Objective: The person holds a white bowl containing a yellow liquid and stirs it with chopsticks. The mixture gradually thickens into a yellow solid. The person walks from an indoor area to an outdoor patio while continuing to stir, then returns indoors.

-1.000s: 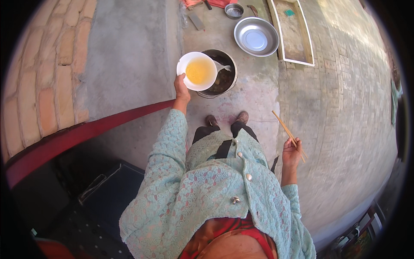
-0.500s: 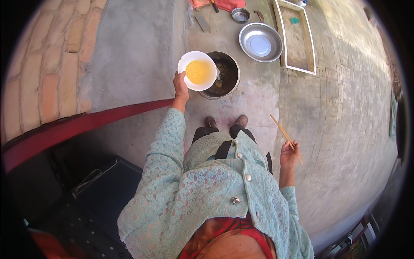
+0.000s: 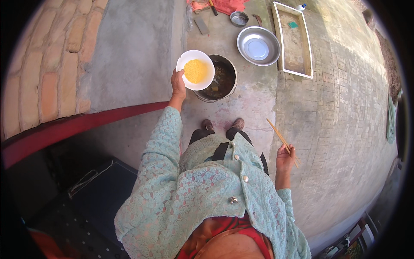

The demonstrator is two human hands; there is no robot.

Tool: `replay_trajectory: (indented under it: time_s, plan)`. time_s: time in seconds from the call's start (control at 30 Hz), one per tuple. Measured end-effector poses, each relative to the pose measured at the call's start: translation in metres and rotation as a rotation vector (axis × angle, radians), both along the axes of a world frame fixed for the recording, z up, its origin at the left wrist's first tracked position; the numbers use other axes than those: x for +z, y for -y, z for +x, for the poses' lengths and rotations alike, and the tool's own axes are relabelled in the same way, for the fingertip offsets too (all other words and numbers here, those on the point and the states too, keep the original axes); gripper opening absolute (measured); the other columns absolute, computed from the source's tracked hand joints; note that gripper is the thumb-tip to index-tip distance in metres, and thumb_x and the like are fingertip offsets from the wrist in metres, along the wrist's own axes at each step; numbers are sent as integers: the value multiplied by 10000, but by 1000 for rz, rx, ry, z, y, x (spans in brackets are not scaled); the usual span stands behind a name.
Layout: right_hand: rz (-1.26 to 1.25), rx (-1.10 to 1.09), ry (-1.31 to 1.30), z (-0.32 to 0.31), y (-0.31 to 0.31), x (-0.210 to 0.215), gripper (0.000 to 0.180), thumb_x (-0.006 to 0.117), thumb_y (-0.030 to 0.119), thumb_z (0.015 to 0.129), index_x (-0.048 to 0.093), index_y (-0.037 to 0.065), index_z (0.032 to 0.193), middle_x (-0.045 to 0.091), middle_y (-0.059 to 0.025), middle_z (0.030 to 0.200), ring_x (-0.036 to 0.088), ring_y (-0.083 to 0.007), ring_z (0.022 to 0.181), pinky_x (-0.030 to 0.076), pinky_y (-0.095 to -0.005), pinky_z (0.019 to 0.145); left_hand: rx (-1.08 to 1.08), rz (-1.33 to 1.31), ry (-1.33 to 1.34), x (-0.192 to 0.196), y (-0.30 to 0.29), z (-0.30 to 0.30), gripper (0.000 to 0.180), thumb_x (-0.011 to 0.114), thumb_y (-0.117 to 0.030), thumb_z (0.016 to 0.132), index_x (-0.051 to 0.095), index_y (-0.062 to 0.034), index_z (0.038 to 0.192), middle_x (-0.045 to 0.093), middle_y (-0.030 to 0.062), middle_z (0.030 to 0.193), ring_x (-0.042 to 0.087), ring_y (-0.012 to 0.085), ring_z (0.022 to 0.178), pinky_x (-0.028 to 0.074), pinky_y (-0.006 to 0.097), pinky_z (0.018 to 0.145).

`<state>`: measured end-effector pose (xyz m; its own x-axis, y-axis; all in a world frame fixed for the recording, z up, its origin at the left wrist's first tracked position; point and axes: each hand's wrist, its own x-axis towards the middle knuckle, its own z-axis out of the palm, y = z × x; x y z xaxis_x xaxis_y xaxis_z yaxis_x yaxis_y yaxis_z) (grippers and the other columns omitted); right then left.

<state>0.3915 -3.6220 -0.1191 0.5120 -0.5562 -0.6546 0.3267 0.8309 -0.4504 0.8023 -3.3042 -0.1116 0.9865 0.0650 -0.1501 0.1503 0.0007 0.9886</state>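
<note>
Over a dark metal pot on the concrete ground, left hand clasps the rim of a white bowl of yellow liquid, right hand closed on wooden chopsticks at the side, steel basin beyond.

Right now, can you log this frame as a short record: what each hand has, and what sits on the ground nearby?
left hand: holds round white bowl of yellow liquid by its rim, partly over the pot
right hand: fingers grip a pair of wooden chopsticks, out to the side
below bowl: dark round metal pot on the concrete ground
beyond pot: shallow silver metal basin, small round metal tin
right of basin: white-framed rectangular tray
</note>
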Motion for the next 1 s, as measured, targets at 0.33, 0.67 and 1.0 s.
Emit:
replay_trajectory:
  time_s: [0.33,0.67,1.0]
  plan:
    - [33,-20,-34,-5,-6,-2,226,479,284,942,593,93,903,666,-106,881,659,-221,761,558,-321,670,-59,91,37,-2,7,8,386,470,-216,834,559,28,1120,607,135,1012,547,227,950,407,324,866]
    - [25,33,-26,-2,-6,-3,232,467,287,945,590,97,892,661,-109,865,660,-220,761,557,-320,668,-118,131,79,20,14,7,409,471,-201,833,542,22,1168,609,133,1035,551,207,978,410,315,888]
    - [21,61,-39,-7,-5,-5,207,481,265,943,586,94,893,654,-84,871,649,-220,803,549,-323,709,-145,187,120,16,12,10,393,458,-191,838,540,11,1165,610,147,1047,558,237,994,409,322,894]
